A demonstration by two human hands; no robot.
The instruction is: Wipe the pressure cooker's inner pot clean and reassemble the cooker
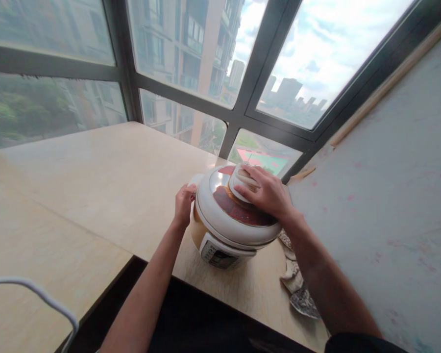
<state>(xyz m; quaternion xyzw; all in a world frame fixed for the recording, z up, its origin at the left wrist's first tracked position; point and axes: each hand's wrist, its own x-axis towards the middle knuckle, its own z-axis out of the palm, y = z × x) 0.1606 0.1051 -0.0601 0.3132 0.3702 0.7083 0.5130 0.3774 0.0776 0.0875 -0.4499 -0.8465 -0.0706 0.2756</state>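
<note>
A round white-and-gold electric cooker point(197, 230) stands on the pale stone windowsill, its control panel point(220, 252) facing me. Its lid point(220, 215) is on, with a white rim and a shiny reddish-brown top. On the cooker's left side, my left hand point(184, 201) is closed around the side handle, fingers partly hidden behind it. My right hand point(266, 191) grips the white knob point(238, 185) in the middle of the lid, thumb on the near side and fingers over the top.
Grey-framed windows point(238, 110) rise behind the sill point(95, 176). A papered wall point(382, 206) stands close on the right. Crumpled patterned cloth point(297, 289) lies beside the cooker, under my right forearm. A white cable point(40, 291) curves in at lower left, near the sill's dark front edge.
</note>
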